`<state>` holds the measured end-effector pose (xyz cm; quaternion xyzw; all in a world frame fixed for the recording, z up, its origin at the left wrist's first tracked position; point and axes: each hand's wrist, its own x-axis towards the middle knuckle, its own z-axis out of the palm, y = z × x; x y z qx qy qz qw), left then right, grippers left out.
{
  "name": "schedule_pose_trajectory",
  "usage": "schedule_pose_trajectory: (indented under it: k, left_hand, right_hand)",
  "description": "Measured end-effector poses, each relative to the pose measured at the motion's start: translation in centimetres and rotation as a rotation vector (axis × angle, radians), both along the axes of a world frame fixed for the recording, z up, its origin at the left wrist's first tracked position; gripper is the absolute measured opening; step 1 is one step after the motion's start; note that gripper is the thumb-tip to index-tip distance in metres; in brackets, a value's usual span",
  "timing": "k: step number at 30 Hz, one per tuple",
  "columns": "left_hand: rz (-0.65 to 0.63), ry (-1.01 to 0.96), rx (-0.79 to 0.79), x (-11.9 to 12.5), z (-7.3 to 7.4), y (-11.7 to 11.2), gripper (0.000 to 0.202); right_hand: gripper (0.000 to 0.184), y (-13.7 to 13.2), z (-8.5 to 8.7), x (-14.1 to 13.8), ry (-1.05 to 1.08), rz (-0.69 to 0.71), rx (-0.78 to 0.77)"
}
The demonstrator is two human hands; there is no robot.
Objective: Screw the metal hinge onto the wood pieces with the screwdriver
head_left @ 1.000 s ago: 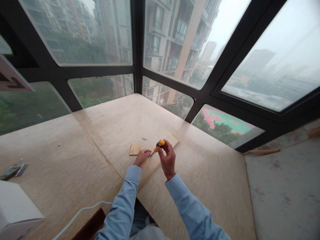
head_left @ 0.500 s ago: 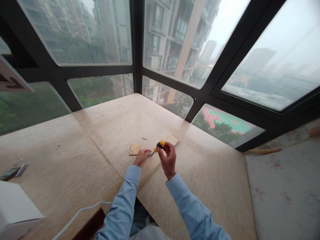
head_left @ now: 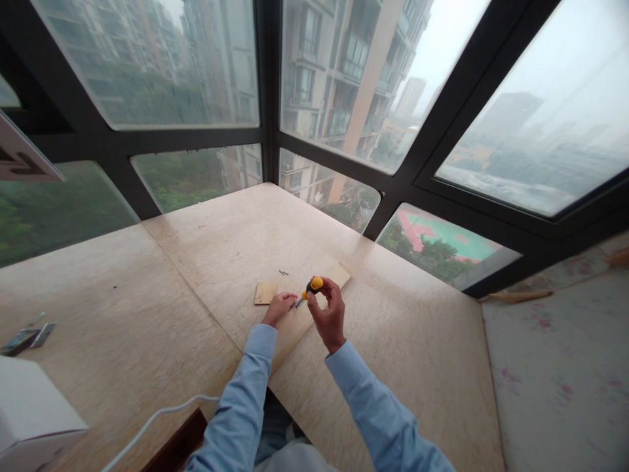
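Observation:
My right hand (head_left: 330, 313) is closed around the yellow and black handle of a screwdriver (head_left: 313, 286), which tilts down to the left. Its short metal shaft points at a long wooden board (head_left: 299, 333) lying on the stone-look sill. Close by the tip, my left hand (head_left: 280, 309) rests at the board's left edge with its fingers pinched together. Whatever sits between those fingertips is too small to make out. A small square wooden piece (head_left: 266, 294) with holes lies just beyond my left hand. Several dark screws (head_left: 284, 273) lie a little farther back.
Dark-framed windows (head_left: 269, 98) enclose the sill on two sides. A white box (head_left: 37, 413) stands at the lower left, with small metal parts (head_left: 29, 337) behind it. A white cable (head_left: 162, 412) runs along the front, near a dark brown wooden edge (head_left: 174, 446).
My right hand and the screwdriver handle have shifted very slightly to the left, the fingers turning a little on the handle. My left hand stays in place.

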<state>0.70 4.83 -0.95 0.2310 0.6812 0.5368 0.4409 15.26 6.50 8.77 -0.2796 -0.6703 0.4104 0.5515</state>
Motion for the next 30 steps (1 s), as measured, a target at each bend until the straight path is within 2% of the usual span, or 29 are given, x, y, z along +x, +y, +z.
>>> schedule_pose_trajectory:
  k: [2, 5, 10, 13, 16, 19, 23, 26, 28, 30]
  left_hand:
    - [0.002, -0.001, 0.001, 0.0, -0.1, 0.0, 0.017]
    - [0.002, 0.001, 0.007, -0.1, -0.1, -0.1, 0.017]
    - [-0.006, 0.0, 0.002, 0.0, -0.1, -0.2, 0.019]
    - [-0.004, 0.003, 0.006, 0.0, 0.0, -0.2, 0.019]
    - [-0.001, 0.004, 0.012, 0.1, 0.0, -0.3, 0.019]
    - [-0.002, 0.005, 0.017, 0.1, 0.1, -0.3, 0.019]
    - [0.0, 0.007, 0.016, 0.1, 0.0, -0.3, 0.017]
    - [0.0, 0.007, 0.012, 0.0, -0.1, -0.2, 0.017]
    - [-0.002, 0.006, 0.01, 0.0, -0.2, -0.2, 0.018]
    - [-0.004, 0.005, 0.012, 0.0, -0.1, -0.2, 0.019]
  right_hand:
    - [0.039, -0.2, 0.4, 0.1, -0.059, 0.022, 0.091]
    - [0.042, -0.2, 0.6, 0.1, -0.128, -0.044, 0.186]
    - [0.048, 0.1, -0.4, 0.1, -0.067, -0.119, 0.05]
    - [0.053, -0.1, -0.4, 0.3, -0.026, -0.046, 0.002]
    - [0.055, -0.5, 0.3, 0.4, -0.079, 0.046, 0.055]
    - [0.056, -0.6, 0.4, 0.3, -0.12, -0.027, 0.067]
    - [0.04, -0.3, -0.2, 0.3, -0.073, -0.151, 0.015]
    - [0.032, -0.2, -0.1, 0.4, -0.056, -0.071, 0.01]
    - [0.04, -0.3, 0.4, 0.5, -0.07, 0.037, 0.025]
    - [0.05, -0.4, 0.7, 0.5, -0.093, 0.081, 0.044]
